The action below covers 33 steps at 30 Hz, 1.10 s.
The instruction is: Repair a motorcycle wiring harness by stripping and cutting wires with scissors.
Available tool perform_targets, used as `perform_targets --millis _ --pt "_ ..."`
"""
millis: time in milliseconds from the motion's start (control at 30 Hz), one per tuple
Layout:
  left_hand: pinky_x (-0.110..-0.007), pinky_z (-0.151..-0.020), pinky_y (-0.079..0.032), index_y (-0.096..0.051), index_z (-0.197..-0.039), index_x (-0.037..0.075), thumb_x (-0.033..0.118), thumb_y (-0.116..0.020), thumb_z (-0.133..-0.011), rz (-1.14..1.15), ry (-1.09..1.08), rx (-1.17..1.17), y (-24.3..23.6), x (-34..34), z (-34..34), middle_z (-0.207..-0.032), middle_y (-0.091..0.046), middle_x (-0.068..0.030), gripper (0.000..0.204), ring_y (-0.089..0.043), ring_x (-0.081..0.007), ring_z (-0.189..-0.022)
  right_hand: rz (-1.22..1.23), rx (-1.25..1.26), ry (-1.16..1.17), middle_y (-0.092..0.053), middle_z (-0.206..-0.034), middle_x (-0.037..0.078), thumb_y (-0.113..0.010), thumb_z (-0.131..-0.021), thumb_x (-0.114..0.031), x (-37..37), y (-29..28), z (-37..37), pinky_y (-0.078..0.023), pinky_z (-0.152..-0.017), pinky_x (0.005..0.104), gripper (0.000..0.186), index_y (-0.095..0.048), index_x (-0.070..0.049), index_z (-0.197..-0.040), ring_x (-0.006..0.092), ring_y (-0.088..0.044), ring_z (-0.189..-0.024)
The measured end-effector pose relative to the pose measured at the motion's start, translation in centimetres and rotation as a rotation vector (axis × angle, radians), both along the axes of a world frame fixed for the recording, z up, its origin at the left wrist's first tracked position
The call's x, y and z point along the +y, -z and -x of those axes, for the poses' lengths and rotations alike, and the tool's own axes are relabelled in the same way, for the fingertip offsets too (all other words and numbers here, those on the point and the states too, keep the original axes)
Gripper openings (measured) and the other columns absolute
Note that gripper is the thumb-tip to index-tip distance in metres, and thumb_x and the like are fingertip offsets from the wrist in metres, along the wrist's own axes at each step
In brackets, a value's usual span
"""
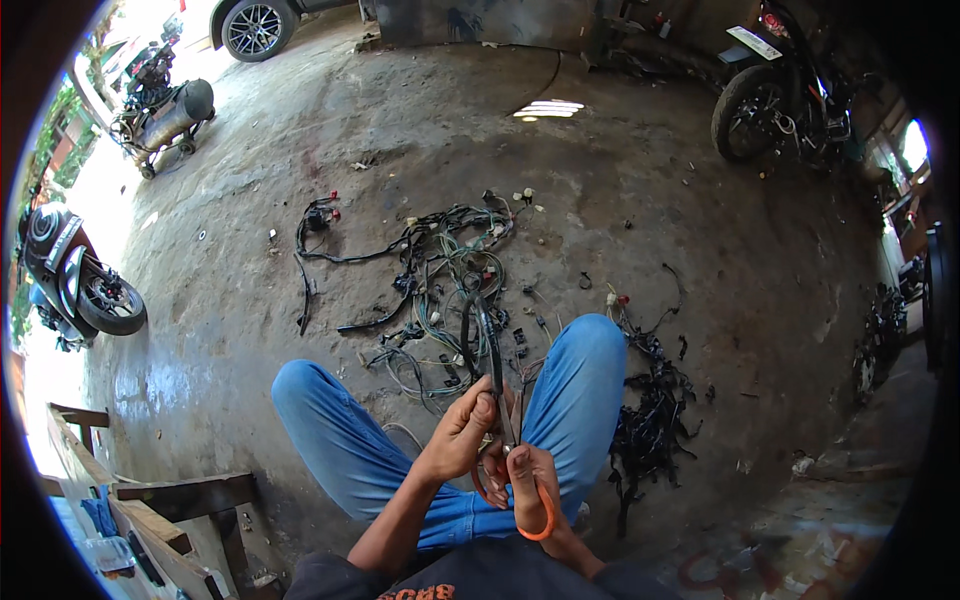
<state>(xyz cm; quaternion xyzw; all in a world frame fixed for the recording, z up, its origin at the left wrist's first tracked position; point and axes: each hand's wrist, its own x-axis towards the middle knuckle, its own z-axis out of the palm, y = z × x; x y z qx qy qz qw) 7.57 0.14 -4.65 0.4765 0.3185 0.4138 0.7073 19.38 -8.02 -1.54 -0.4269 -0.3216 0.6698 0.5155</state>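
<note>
My left hand (462,432) is closed, thumb and fingers pinching a black-wrapped section of wiring harness (491,345) that rises from the loose wires on the ground. Close beside it, my right hand (527,478) grips a pair of scissors (509,432) with orange handles. The scissor blades point away from me and stand slightly apart, right along the harness. Whether they touch the wrapping I cannot tell. Beyond my hands the rest of the harness spreads over the floor, with green and grey wires (462,262), black-wrapped branches (385,250) and small connectors (527,196).
A pile of black scraps (650,410) lies right of my right knee (590,350). Motorcycles stand at the left (85,280) and far right (770,100). An air compressor (165,110) is at far left, below a car wheel (257,30). A wooden frame (180,495) stands near left.
</note>
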Motion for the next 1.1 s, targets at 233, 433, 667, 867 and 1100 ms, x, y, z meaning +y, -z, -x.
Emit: perform_targets --millis 233,433,667,867,1100 --pt "-0.023 -0.073 -0.042 -0.051 -0.126 0.001 0.049 -0.041 -0.108 -0.019 0.029 0.096 0.9 -0.8 1.2 -0.096 -0.055 0.0020 0.052 -0.048 -0.0061 -0.082 0.146 0.173 -0.046 -0.045 -0.056 -0.001 -0.044 -0.102 -0.062 0.0 -1.8 -0.6 -0.033 -0.039 0.0218 0.066 -0.056 0.000 -0.082 0.0055 -0.039 -0.042" --pt "-0.030 -0.068 -0.044 -0.055 -0.109 0.002 0.049 -0.040 -0.108 -0.241 0.241 0.268 -0.5 1.7 4.0 -0.085 -0.057 -0.0039 0.050 -0.053 -0.0147 -0.075 0.176 0.065 -0.098 -0.041 -0.052 -0.006 -0.047 -0.104 -0.056 -1.0 -0.8 -1.6 -0.027 -0.038 0.0187 0.061 -0.059 -0.003 -0.078 0.0011 -0.034 -0.040" --pt "-0.038 -0.069 -0.043 -0.049 -0.095 0.001 0.036 -0.042 -0.110 -0.533 0.545 0.348 -2.4 5.5 6.2 -0.078 -0.048 -0.0107 0.039 -0.050 -0.0254 -0.071 0.082 -0.076 -0.183 -0.044 -0.053 -0.005 -0.050 -0.101 -0.059 -0.7 -1.5 -1.7 -0.029 -0.039 0.0190 0.059 -0.062 -0.004 -0.084 0.0014 -0.040 -0.042" --pt "-0.023 -0.066 -0.040 -0.052 -0.108 0.004 0.038 -0.045 -0.109 0.148 0.123 -0.125 -0.8 2.9 3.7 -0.085 -0.052 -0.0002 0.035 -0.047 -0.0068 -0.074 -0.027 -0.453 -0.175 -0.053 -0.070 0.004 -0.060 -0.093 -0.065 0.3 -0.1 -1.2 -0.043 -0.057 0.0293 0.063 -0.058 -0.002 -0.098 0.0109 -0.051 -0.061" --pt "-0.025 -0.071 -0.042 -0.052 -0.113 0.005 0.031 -0.055 -0.105 0.178 -0.039 -0.405 1.5 1.4 1.5 -0.094 -0.051 -0.0024 0.027 -0.048 -0.0098 -0.079 -0.051 -0.011 -0.032 -0.053 -0.106 0.006 -0.080 -0.086 -0.043 0.3 4.2 -0.4 -0.047 -0.079 0.0248 0.068 -0.040 -0.006 -0.127 0.0120 -0.053 -0.094"
